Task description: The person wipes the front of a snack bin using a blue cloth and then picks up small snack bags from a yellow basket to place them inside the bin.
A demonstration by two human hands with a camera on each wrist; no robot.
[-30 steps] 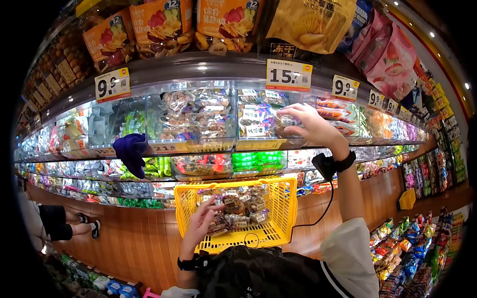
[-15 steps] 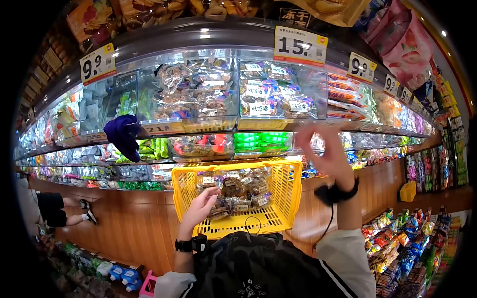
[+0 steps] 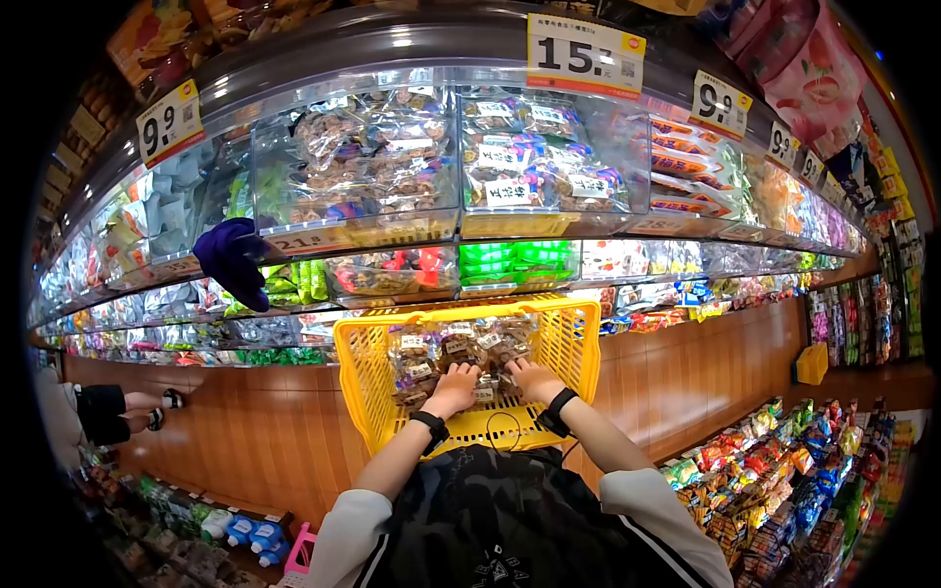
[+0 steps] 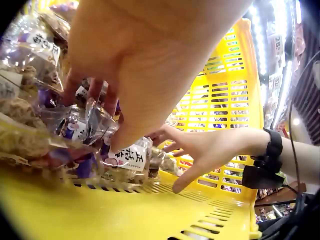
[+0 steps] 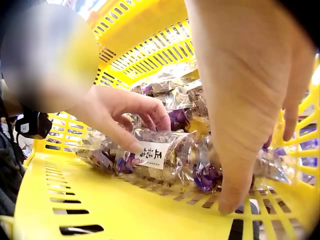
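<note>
In the head view, both hands reach down into a yellow shopping basket (image 3: pixel 588 348) among clear snack packets (image 3: pixel 417 370) with white labels. My left hand (image 3: pixel 456 389) grips one packet (image 5: pixel 151 155) lying along the near side of the pile; in the right wrist view its thumb lies on the label and its fingers curl over the top. The right hand (image 3: pixel 536 380) is at the right end of the pile. Its thumb (image 5: pixel 234 197) points down at the basket floor, spread apart from the fingers, which reach to the packets and are partly hidden.
Beyond the basket stand shelf bins of bagged snacks (image 3: pixel 544 162), with price tags (image 3: pixel 585 54) above. A dark purple cloth-like thing (image 3: pixel 232 263) hangs from the shelf edge at left. Another person's legs (image 3: pixel 132 407) show at far left. More snack bags (image 3: pixel 774 480) fill a display at right.
The right hand has come down from the shelf bins into the basket. My left hand has moved deeper and rightward among the packets. The head view has shifted downward.
</note>
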